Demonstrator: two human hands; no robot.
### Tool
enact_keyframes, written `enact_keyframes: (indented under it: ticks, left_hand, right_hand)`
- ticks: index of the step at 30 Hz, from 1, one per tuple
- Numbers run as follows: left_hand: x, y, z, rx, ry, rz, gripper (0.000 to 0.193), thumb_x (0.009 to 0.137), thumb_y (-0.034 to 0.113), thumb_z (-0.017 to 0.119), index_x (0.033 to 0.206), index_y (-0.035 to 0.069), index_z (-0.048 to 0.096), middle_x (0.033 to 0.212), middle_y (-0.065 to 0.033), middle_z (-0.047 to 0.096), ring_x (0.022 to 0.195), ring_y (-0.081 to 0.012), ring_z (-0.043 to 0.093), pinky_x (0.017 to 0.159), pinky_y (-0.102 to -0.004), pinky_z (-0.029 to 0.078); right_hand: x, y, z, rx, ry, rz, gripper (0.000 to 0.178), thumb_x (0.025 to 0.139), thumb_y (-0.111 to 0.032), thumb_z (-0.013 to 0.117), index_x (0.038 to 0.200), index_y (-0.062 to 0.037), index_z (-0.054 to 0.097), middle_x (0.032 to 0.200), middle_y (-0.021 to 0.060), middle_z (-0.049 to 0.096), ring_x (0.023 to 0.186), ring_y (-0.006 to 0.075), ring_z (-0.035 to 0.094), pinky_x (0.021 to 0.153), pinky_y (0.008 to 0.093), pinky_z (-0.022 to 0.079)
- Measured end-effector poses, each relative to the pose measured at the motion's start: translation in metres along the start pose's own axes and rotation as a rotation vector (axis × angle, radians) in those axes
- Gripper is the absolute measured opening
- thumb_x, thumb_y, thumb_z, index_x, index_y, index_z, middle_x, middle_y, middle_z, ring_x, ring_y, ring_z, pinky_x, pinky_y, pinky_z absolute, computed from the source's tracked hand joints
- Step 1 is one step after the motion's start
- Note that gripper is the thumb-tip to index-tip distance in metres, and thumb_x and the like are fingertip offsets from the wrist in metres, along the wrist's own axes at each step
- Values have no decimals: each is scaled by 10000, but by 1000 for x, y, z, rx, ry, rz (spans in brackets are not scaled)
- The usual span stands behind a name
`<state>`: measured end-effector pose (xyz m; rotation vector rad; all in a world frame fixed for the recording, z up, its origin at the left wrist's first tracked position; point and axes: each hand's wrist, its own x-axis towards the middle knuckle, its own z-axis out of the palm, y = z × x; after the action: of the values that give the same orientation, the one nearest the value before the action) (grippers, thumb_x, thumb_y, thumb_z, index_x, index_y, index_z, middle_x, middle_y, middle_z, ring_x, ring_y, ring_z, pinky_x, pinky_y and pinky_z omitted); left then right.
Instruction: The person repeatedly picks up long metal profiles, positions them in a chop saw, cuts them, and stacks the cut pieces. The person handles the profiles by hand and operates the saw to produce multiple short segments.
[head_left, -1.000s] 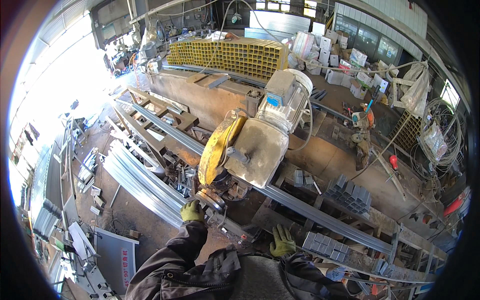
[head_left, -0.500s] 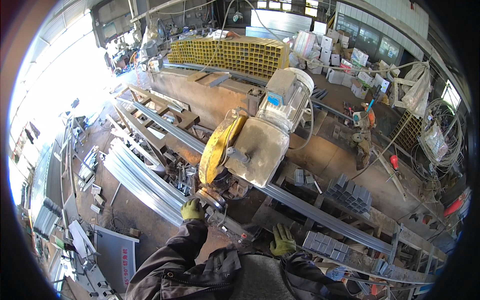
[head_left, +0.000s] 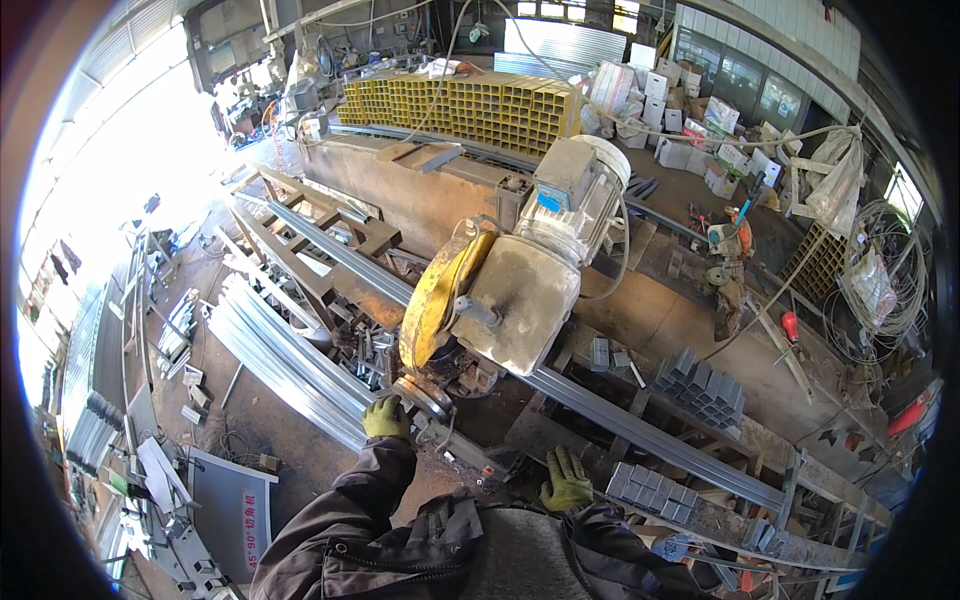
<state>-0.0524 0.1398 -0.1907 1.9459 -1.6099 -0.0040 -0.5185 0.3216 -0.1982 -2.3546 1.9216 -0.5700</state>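
Note:
My left hand (head_left: 386, 418), in a yellow-green work glove, is closed at the rim of a round metal handwheel (head_left: 424, 396) low on the front of a cut-off saw. My right hand (head_left: 567, 482), gloved alike, lies flat with fingers stretched on the dark metal edge of the bench, holding nothing. Between and beyond the hands stands the saw, with a yellow blade guard (head_left: 440, 300), a dusty grey plate (head_left: 515, 300) and a motor (head_left: 590, 200). Long galvanized steel profiles (head_left: 650, 440) run under the blade guard from far left to near right. The blade's lower part is hidden.
Cut tube pieces (head_left: 650, 490) sit in rows right of my right hand, with another stack (head_left: 700, 390) behind. Long shiny strips (head_left: 285, 360) lie left of the saw. A grey sign board (head_left: 230, 510) is at lower left. Yellow square tubes (head_left: 460, 110) are stacked beyond.

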Motion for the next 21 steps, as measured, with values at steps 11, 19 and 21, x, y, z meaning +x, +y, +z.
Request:
enact_keyframes:
  ticks: [11,19,21]
  left_hand:
    - [0,-1,-1,-16,73,72,273,985,244,801,1249,219,865,1250,-84,868,1209,-414,782,1079,-604,577]
    - [0,-2,-1,-15,72,80,263,994,250,794,1245,216,863,1249,-89,866,1191,-413,785,1076,-598,577]
    - [0,-2,0,-1,21,37,261,993,251,795,1243,216,863,1247,-87,866,1189,-413,785,1076,-595,576]
  right_hand:
    - [0,-1,-2,-11,-94,57,885,934,-408,761,1776,-191,597,1893,122,486,1631,424,554,1253,637,539]
    - [3,-6,-5,-19,37,0,836,908,-380,785,1709,-167,672,1834,131,560,1582,411,602,1246,618,557]
    - [3,-6,-6,-7,53,-8,836,901,-375,790,1700,-156,680,1822,139,571,1579,416,604,1246,614,558]
